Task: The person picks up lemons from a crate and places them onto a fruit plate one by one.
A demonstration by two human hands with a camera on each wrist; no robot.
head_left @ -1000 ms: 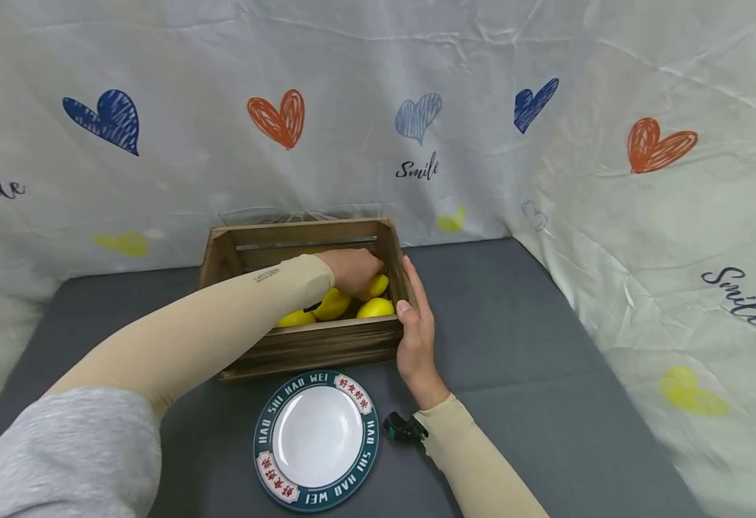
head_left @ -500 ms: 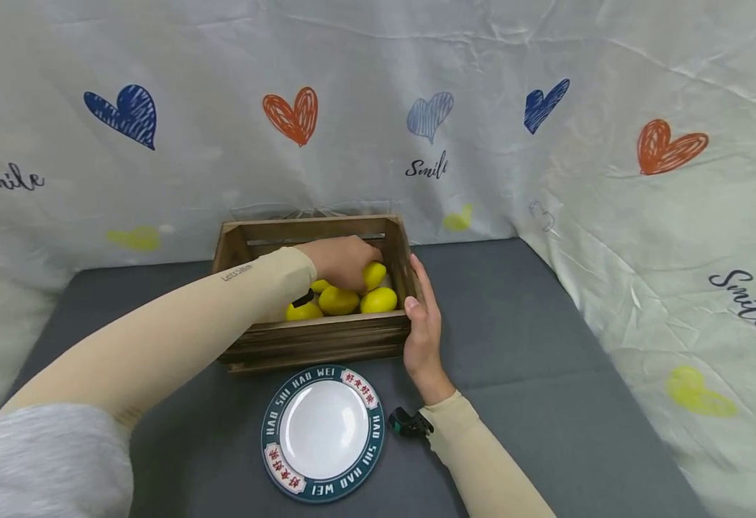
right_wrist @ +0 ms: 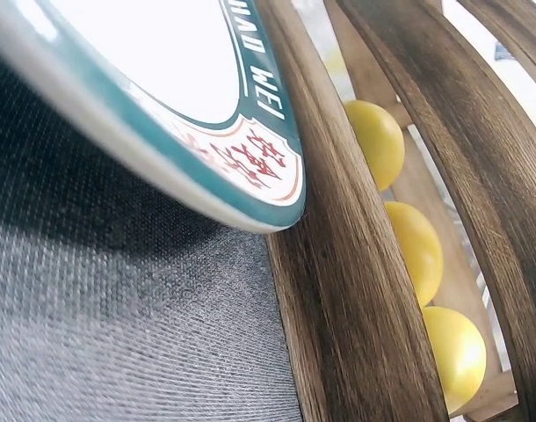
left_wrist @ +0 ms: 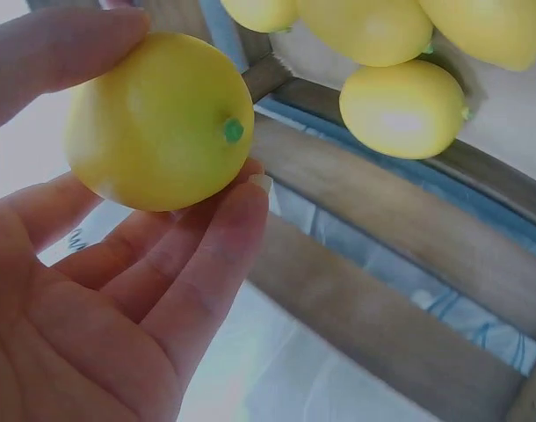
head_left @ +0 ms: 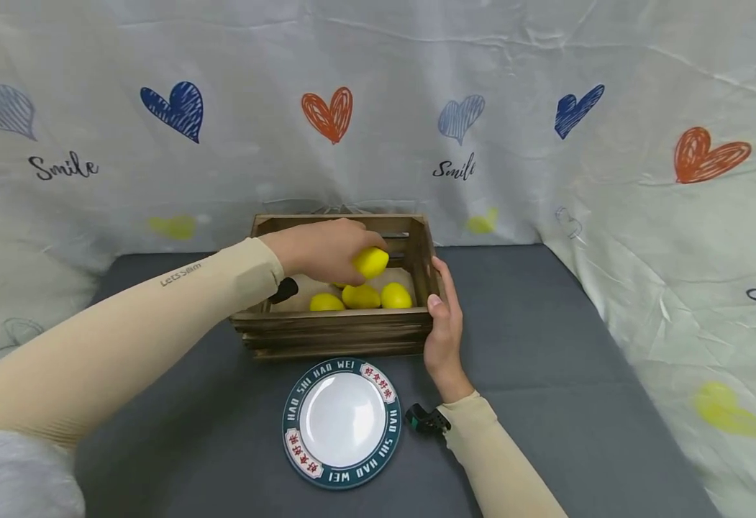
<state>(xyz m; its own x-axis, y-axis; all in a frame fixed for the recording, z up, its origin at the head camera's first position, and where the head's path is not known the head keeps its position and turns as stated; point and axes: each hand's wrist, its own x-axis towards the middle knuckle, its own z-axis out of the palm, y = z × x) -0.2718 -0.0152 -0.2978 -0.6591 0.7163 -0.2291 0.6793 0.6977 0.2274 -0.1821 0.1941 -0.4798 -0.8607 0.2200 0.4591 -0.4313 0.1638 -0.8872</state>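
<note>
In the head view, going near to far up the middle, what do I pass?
Plate → front wall of the wooden crate → three lemons on the crate floor → lemon held by the left hand → heart-print cloth backdrop.

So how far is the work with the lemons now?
Nothing is finished: the plate is bare. In hand: the left hand holds one lemon above the wooden crate, which the right hand touches. Left: three lemons in the crate.

Plate (head_left: 342, 421) rim: "HAO SHI HAO WEI". Backdrop cloth (head_left: 546, 180): "Smile". Left sleeve (head_left: 181, 275): "Let'sSlim".
</note>
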